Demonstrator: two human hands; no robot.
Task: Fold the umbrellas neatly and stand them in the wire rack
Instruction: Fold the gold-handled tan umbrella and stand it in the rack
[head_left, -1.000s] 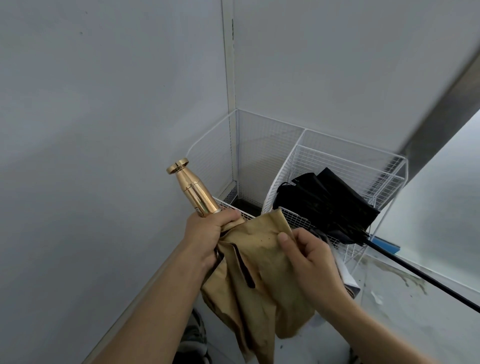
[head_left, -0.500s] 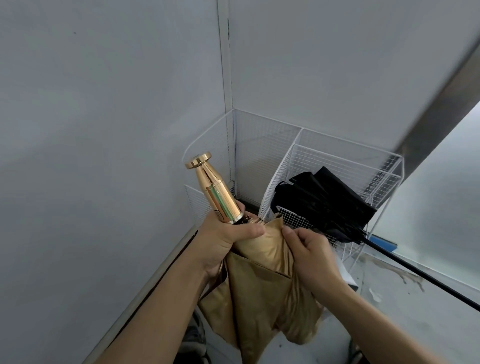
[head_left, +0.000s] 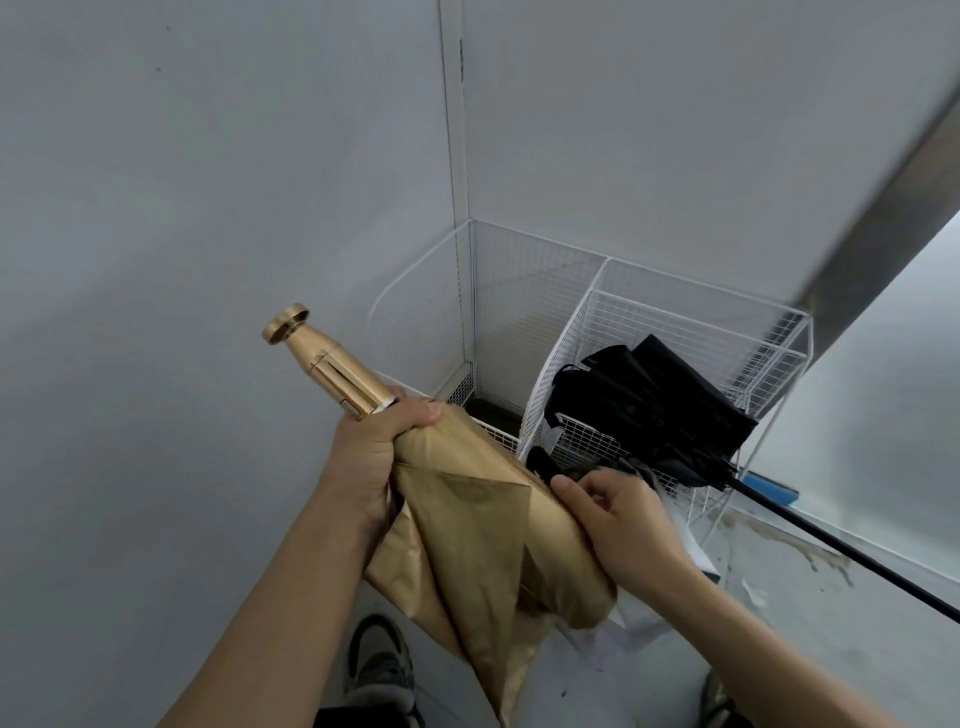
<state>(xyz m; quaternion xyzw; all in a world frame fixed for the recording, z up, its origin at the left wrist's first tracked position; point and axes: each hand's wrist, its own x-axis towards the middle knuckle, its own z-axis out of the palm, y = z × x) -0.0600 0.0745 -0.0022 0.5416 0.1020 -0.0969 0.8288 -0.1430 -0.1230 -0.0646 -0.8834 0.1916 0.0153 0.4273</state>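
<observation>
Your left grip (head_left: 374, 452) clamps the gold umbrella (head_left: 483, 525) just below its handle. Your right grip (head_left: 618, 525) curls round the loose canopy. Long axis: handle far-left, canopy near-right. The rack (head_left: 696, 332) lies far right, nearer your right grip.
</observation>
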